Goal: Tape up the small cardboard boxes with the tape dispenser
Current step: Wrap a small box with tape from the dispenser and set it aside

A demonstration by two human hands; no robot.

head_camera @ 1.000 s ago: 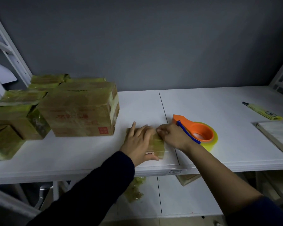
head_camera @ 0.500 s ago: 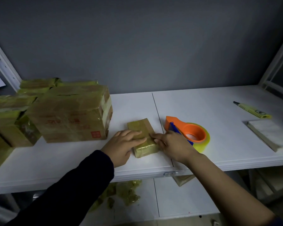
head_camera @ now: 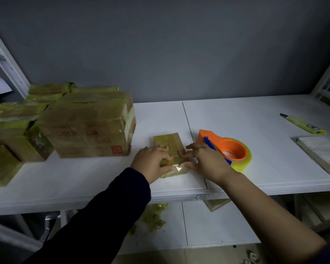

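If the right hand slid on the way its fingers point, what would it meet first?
The small box: fingertips of the right hand seem to touch it; beyond, the left hand.

The small box [head_camera: 170, 147] lies on the shelf [head_camera: 255, 115] between the 2 hands, with the left hand [head_camera: 151, 162] holding its left side and the right hand [head_camera: 206, 161] its right. The tape dispenser [head_camera: 229, 151] sits just right of the right hand. A larger box [head_camera: 88, 124] stands left of the left hand, with more boxes [head_camera: 13, 134] beyond it. Well right of the right hand lie a cutter [head_camera: 303, 124] and, nearer, a flat packet [head_camera: 320, 153].
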